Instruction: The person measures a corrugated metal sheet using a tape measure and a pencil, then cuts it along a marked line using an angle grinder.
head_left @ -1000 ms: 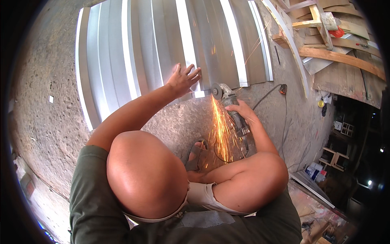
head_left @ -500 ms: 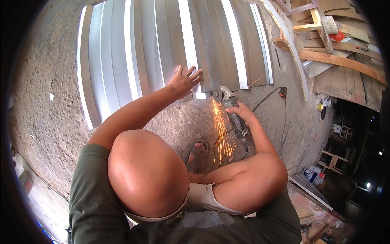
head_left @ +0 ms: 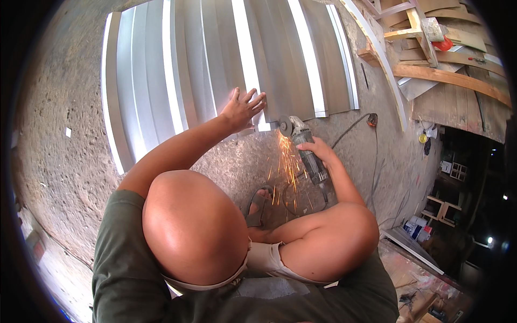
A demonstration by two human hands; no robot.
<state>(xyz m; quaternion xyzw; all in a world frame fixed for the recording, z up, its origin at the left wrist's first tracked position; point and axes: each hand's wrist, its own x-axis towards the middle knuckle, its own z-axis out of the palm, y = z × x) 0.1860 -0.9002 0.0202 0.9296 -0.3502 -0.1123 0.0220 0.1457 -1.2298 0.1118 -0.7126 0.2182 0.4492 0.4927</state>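
L hand (head_left: 242,110) fingers splayed flat on sheet (head_left: 215,59); R hand (head_left: 321,152) wrapped round grinder (head_left: 304,148). Risk: disc just beside L fingertips, kickback → cut; sparks (head_left: 283,172) hit bare legs.

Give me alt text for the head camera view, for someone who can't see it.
A squatting person's right hand holds an angle grinder at the near edge of a ribbed metal sheet lying on the concrete floor, throwing orange sparks. The left hand presses flat on the sheet beside the cut.

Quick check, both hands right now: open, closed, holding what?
Left hand: open, fingers spread, pressing flat on the corrugated metal sheet.
Right hand: closed around the angle grinder, sparks flying.
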